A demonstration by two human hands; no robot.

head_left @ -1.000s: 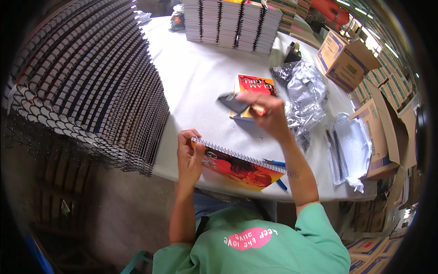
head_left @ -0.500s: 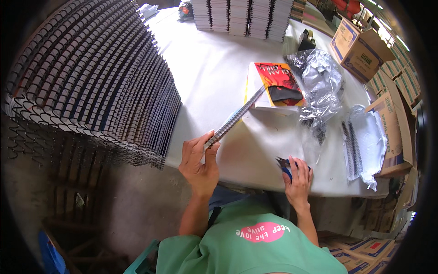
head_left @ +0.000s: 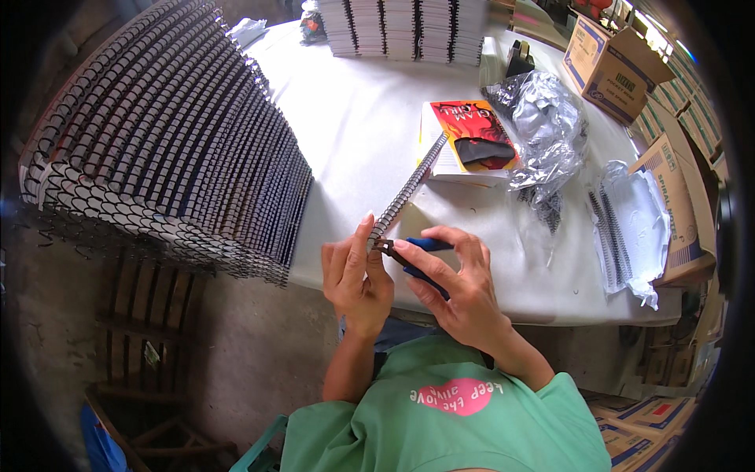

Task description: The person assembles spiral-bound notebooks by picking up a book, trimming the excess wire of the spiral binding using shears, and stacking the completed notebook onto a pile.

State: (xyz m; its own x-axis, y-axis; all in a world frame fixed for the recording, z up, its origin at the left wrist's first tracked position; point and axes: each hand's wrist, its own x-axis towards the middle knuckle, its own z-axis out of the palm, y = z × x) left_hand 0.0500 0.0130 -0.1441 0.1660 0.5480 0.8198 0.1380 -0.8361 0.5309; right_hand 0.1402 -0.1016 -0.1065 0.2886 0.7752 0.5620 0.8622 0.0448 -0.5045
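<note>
My left hand (head_left: 354,283) grips the near end of a spiral-bound notebook (head_left: 410,187), seen nearly edge-on with its dark wire coil facing up. The notebook slants away toward a pile of books. In my right hand (head_left: 464,289) is a pair of wire cutters (head_left: 429,245) with blue handles. The cutters' dark jaws are at the near end of the coil, right beside my left fingertips. Whether the jaws are closed on the wire is too small to tell. A red and yellow book (head_left: 476,126) tops the pile, with a black piece lying over its cover.
A tall stack of spiral-bound notebooks (head_left: 181,141) fills the left side. More bound notebooks (head_left: 401,31) stand at the back. Crumpled clear plastic (head_left: 546,130), loose coils on a white wrapper (head_left: 633,228) and open cardboard boxes (head_left: 609,71) lie to the right on the white table (head_left: 330,110).
My right hand has lifted off the table with the cutters and moved left to the notebook's near coil end. My left hand still holds the notebook, slightly shifted right.
</note>
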